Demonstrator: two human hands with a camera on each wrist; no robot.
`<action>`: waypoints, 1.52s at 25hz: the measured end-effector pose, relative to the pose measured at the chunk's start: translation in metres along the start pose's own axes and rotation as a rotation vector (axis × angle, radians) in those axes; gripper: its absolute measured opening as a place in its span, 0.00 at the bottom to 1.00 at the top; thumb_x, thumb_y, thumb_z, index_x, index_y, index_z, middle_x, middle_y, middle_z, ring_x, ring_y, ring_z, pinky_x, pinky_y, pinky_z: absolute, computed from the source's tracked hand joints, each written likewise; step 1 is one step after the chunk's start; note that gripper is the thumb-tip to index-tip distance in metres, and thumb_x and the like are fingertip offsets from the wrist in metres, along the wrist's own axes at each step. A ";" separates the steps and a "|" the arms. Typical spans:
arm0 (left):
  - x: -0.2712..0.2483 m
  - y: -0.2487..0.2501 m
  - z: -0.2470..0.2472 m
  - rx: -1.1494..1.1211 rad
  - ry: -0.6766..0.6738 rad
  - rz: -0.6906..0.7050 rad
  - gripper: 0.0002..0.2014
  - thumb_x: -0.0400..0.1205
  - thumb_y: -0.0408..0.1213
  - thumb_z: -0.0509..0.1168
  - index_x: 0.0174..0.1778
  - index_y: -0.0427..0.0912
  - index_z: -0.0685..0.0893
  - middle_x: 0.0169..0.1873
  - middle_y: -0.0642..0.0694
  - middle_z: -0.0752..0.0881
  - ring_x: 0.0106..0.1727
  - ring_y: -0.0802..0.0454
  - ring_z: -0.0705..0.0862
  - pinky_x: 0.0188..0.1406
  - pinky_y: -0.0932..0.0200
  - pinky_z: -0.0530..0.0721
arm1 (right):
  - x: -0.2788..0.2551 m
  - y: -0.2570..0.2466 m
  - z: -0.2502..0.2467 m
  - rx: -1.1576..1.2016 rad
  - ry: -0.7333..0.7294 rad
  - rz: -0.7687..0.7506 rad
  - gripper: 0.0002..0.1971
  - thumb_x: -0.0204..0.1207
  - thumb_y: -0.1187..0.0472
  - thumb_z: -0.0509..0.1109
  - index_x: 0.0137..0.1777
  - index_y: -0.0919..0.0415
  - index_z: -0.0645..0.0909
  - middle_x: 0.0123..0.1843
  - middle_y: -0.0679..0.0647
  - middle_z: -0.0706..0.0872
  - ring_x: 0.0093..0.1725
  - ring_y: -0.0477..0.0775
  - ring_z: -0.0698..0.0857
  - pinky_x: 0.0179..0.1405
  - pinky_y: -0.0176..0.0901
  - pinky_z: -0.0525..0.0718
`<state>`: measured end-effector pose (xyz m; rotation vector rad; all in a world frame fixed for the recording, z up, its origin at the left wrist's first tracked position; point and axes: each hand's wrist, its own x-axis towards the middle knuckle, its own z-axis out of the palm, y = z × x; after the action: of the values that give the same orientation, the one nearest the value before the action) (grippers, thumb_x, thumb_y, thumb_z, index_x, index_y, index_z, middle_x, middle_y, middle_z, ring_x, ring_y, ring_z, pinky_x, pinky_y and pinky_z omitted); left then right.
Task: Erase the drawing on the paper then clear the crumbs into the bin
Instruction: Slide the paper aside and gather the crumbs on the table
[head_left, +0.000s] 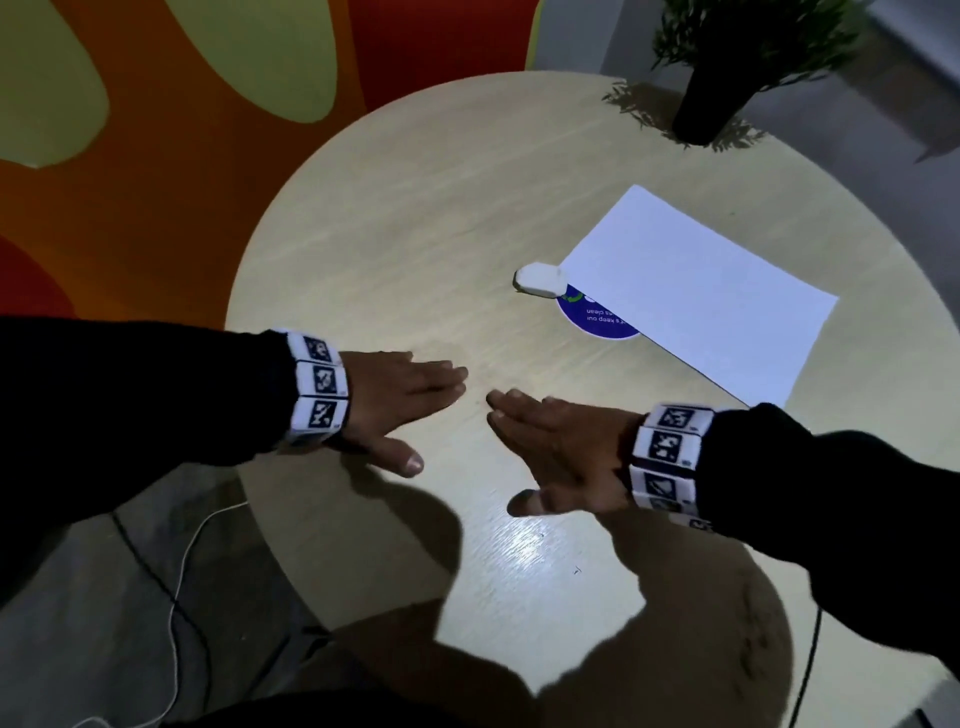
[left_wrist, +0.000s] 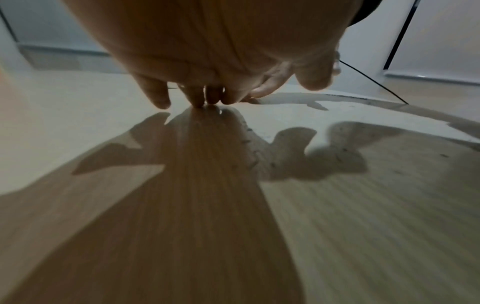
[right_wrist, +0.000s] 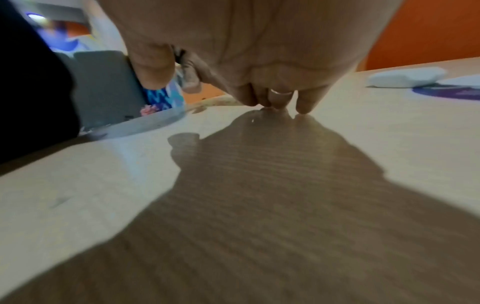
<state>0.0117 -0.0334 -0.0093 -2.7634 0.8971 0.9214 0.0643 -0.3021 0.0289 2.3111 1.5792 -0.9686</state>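
On the round pale wooden table (head_left: 415, 234), the left hand (head_left: 395, 400) and right hand (head_left: 566, 447) lie flat, fingers straight, holding nothing. At two o'clock, the white rectangular paper sheet (head_left: 701, 296) lies beside a white eraser block (head_left: 540, 279).

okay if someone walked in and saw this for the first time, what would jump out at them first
Probably the two flat hands, left hand and right hand, stretched fingertip toward fingertip over the near middle of the round table, each wrist wrapped in a black-and-white marker band. Next, the white paper lying far right, with a white eraser at its near-left corner on a blue round sticker. A dark potted plant stands at the far edge.
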 end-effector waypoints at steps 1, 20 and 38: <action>-0.009 -0.008 -0.001 -0.009 -0.002 -0.049 0.57 0.65 0.80 0.27 0.82 0.41 0.31 0.76 0.48 0.25 0.80 0.54 0.29 0.78 0.52 0.38 | -0.001 0.003 -0.009 0.045 0.023 -0.006 0.52 0.73 0.29 0.57 0.84 0.59 0.37 0.84 0.51 0.32 0.83 0.47 0.34 0.83 0.49 0.42; -0.048 0.072 0.037 -0.289 -0.089 -0.301 0.55 0.68 0.80 0.31 0.81 0.41 0.29 0.77 0.44 0.23 0.78 0.52 0.26 0.79 0.50 0.33 | 0.017 -0.022 0.002 -0.018 -0.048 -0.027 0.56 0.70 0.24 0.53 0.83 0.61 0.34 0.82 0.54 0.26 0.82 0.50 0.30 0.83 0.52 0.44; -0.077 0.084 0.032 -0.598 0.118 -0.568 0.56 0.76 0.66 0.63 0.83 0.40 0.34 0.82 0.46 0.30 0.83 0.49 0.35 0.80 0.56 0.34 | 0.024 -0.016 -0.012 -0.090 -0.050 -0.225 0.56 0.65 0.20 0.45 0.84 0.56 0.34 0.83 0.49 0.28 0.82 0.46 0.30 0.83 0.49 0.42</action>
<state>-0.1019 -0.0552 0.0164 -3.2824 -0.2306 1.0362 0.0607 -0.2716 0.0274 2.0674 1.8507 -0.9724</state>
